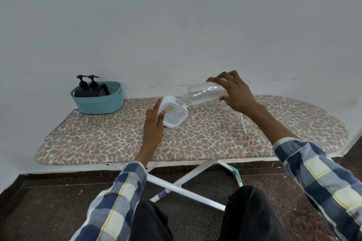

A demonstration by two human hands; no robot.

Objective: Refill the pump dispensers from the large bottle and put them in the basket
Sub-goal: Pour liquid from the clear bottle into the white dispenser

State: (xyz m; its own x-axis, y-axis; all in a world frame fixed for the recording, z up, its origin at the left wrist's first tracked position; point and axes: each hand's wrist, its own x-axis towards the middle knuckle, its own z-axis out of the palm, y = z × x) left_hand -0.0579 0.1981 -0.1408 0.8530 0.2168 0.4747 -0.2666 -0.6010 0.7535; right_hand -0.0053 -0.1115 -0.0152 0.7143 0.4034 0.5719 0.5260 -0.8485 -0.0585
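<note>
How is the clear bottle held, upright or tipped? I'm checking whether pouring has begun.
Tipped: the clear bottle lies nearly level in the right hand, neck touching the white dispenser.

No legible text, labels or numbers anywhere.

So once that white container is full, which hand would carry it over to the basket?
Probably the left hand. It already grips the white container, and the teal basket sits on that side of the board. The right hand is busy tilting the clear bottle.
</note>
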